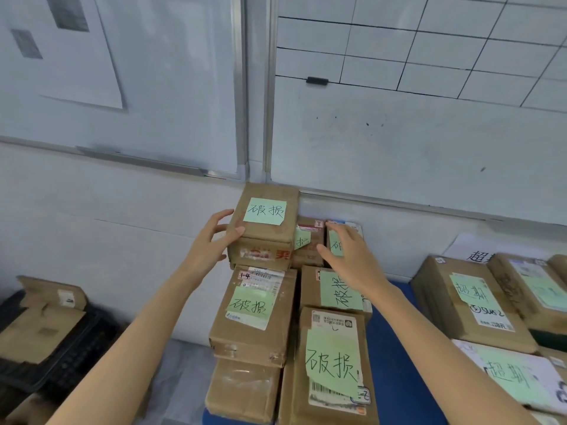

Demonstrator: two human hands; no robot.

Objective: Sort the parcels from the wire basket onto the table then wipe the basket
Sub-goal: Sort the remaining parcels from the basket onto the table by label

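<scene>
A stack of brown cardboard parcels with green handwritten notes fills the middle of the blue table [391, 329]. The top parcel [264, 231] sits at the back against the wall, on a longer parcel [254, 311]. My left hand [211, 243] touches its left side, thumb on the front corner and fingers spread. My right hand [346, 256] lies palm down with fingers straight over two small parcels [308, 240] beside it, covering part of them. The dark basket [64, 366] stands low at the left with torn cardboard [40, 326] in it.
A second group of noted parcels [469, 299] lies on the table's right side. More parcels [334, 360] sit in front of my hands. Whiteboards [399, 142] hang on the wall right behind the stack. Pale floor shows between the basket and the table.
</scene>
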